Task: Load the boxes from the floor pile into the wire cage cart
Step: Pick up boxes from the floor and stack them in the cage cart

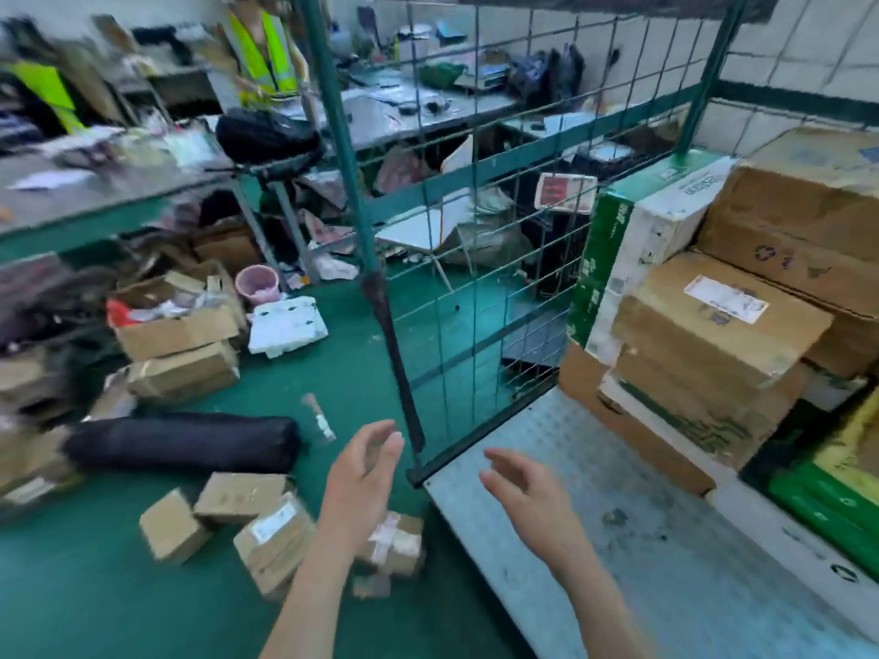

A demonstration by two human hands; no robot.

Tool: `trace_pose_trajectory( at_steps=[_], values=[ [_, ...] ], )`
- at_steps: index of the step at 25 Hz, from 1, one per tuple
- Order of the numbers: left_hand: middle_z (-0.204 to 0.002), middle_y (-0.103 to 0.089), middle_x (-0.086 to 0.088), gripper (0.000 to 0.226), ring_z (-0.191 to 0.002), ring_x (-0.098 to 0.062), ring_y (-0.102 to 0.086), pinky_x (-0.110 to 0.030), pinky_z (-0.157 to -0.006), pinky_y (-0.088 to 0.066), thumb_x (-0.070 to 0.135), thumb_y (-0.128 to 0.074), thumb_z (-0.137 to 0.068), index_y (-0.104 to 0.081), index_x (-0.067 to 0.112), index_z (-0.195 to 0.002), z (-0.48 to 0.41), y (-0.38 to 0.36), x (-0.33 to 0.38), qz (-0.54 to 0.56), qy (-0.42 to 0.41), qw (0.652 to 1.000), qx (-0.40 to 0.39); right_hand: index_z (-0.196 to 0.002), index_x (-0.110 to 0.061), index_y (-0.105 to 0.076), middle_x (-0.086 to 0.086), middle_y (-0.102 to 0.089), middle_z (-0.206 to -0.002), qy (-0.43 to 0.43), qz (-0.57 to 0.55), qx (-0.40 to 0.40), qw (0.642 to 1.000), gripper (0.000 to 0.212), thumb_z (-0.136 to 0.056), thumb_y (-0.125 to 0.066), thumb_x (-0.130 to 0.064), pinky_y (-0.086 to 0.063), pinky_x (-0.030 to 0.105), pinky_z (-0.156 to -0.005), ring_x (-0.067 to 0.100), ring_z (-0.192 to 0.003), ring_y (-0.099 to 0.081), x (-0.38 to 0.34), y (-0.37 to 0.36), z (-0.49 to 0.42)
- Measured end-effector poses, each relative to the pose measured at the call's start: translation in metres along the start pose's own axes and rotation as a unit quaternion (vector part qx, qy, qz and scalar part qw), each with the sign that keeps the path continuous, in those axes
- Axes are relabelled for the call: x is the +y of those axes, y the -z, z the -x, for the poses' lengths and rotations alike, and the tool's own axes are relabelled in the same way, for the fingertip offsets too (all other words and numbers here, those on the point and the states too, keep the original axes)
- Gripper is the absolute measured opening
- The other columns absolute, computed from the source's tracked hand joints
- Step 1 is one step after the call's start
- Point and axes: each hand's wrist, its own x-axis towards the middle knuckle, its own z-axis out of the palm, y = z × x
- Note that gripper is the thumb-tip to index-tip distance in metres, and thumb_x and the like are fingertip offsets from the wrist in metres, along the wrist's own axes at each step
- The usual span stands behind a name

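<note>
Left hand [364,468] (relaxed); cart [656,554] holds boxes [713,335].

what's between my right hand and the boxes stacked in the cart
Just bare metal cart floor, in the head view. The right hand is open and empty; the stacked boxes sit beyond it.

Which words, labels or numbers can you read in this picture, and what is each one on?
No text reads clearly.
Red sign on the cage wall: blurred.
White label on a carted cardboard box: too small.
Print on the green-and-white box: blurred.
Paper label on a floor box: blurred.
</note>
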Motion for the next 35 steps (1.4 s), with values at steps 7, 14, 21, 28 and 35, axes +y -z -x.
trace_pose_trajectory(
  at_steps=[7, 14, 21, 28, 35],
  values=[
    [-0.123, -0.065, 0.015, 0.021, -0.114, -0.004, -0.061, -0.048, -0.107, -0.048, 0.046, -0.059, -0.099, -0.064, 0.037, -0.117, 0.028, 0.153, -0.069, 0.046, 0.061, 0.991, 0.11, -0.126, -0.019, -0.065, -0.006, -0.068, -0.123, 0.02, 0.002, -0.092, 0.996, 0.03, -0.096, -0.067, -0.02, -0.051, 0.02, -0.097, 0.004, -0.114, -0.063, -0.045, -0.154, 0.001],
    [-0.121, -0.067, 0.017, 0.035, -0.115, -0.006, -0.062, -0.048, -0.105, -0.049, 0.059, -0.057, -0.088, -0.065, 0.039, -0.116, 0.069, 0.3, -0.143, 0.087, 0.099, 0.972, 0.196, -0.129, -0.02, -0.065, -0.018, -0.067, -0.12, 0.046, 0.042, -0.206, 0.977, 0.031, -0.097, -0.065, -0.022, -0.049, 0.011, -0.09, -0.009, -0.109, -0.062, -0.078, -0.321, 0.025],
    [-0.116, -0.068, 0.014, 0.017, -0.108, -0.012, -0.066, -0.05, -0.101, -0.052, 0.034, -0.055, -0.103, -0.065, 0.031, -0.117, 0.096, 0.38, -0.192, 0.133, 0.136, 0.94, 0.283, -0.126, -0.024, -0.067, -0.018, -0.069, -0.121, 0.056, 0.092, -0.265, 0.958, 0.028, -0.098, -0.064, -0.026, -0.049, 0.011, -0.092, -0.01, -0.109, -0.062, -0.092, -0.406, 0.039],
    [-0.118, -0.067, 0.017, 0.016, -0.11, -0.01, -0.066, -0.049, -0.102, -0.052, 0.038, -0.056, -0.102, -0.063, 0.035, -0.115, 0.107, 0.41, -0.236, 0.177, 0.204, 0.902, 0.336, -0.124, -0.024, -0.068, -0.015, -0.069, -0.121, 0.052, 0.144, -0.328, 0.932, 0.026, -0.098, -0.063, -0.026, -0.052, 0.025, -0.098, -0.005, -0.108, -0.063, -0.092, -0.479, 0.013],
    [-0.12, -0.066, 0.016, 0.024, -0.112, -0.008, -0.065, -0.048, -0.104, -0.05, 0.04, -0.055, -0.101, -0.063, 0.029, -0.121, 0.059, 0.465, -0.243, 0.158, 0.235, 0.871, 0.402, -0.124, -0.023, -0.067, -0.015, -0.069, -0.12, 0.035, 0.124, -0.401, 0.907, 0.026, -0.098, -0.063, -0.025, -0.055, 0.035, -0.1, 0.0, -0.11, -0.064, -0.125, -0.555, -0.06]
  ],
)
